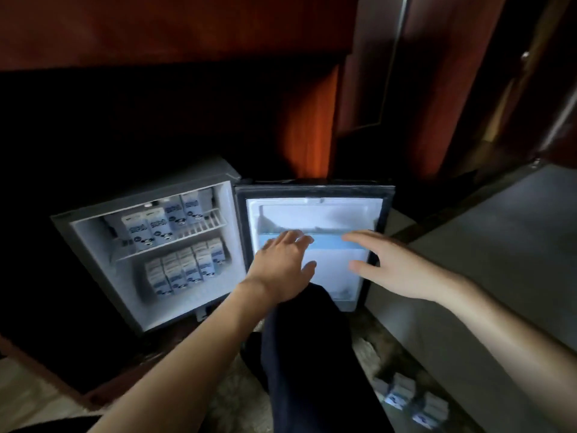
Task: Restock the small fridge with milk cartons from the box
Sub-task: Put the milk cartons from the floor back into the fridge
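Grip: both hands hold nothing; the left hand and the right hand reach forward with fingers straight and spread, in front of the inner face of the open door (whether any fingertip touches it cannot be told).
Room: dim, with glossy reddish-brown wooden panelling above and behind the fridge, and one brighter orange patch beside the door's top edge.
Right side: a broad, flat grey surface, smooth and matt, runs along the right of the view.
Floor: pale, mottled, rough-looking carpet; a dark-trousered leg stretches over it toward the fridge, between the two arms.
Fridge: a small grey box with a smooth white lining, set low in a dark recess.
Door: swung fully open to the right, a dark frame round a white moulded liner, crossed by a pale blue rail.
Upper level: a white wire shelf carries upright milk cartons, blue and white with a cartoon print (blurred).
Lower level: lower cartons of the same kind stand in tight rows on the fridge floor.
Outside: a few loose cartons sit on the carpet at lower right, beside the grey surface and well apart from the fridge.
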{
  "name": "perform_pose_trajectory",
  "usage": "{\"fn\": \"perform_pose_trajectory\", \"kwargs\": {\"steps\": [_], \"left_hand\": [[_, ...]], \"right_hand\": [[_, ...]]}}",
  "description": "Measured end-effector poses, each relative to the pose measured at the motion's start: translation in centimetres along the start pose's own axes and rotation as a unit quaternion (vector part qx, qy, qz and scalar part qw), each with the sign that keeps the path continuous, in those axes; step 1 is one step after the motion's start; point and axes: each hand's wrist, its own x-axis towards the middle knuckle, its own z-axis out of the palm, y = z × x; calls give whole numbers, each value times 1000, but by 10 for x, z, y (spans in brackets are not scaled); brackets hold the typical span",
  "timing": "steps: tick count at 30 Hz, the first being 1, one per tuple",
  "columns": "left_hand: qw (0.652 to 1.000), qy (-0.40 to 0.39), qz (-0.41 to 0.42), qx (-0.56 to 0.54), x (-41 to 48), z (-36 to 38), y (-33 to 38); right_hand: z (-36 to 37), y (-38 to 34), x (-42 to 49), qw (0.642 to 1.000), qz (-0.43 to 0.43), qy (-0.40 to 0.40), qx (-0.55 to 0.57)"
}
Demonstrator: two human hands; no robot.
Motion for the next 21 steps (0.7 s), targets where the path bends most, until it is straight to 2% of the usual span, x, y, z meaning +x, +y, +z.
{"fn": "perform_pose_trajectory", "kwargs": {"steps": [8, 14, 21], "left_hand": [[992, -83, 99, -11, 31, 71, 102], [985, -146, 89, -2, 47, 136, 128], [969, -210, 123, 32, 57, 211, 144]], "right_hand": [[10, 83, -76, 997, 81, 14, -17], [34, 144, -107, 989, 146, -14, -22], [106, 214, -139, 971, 237, -35, 25]]}}
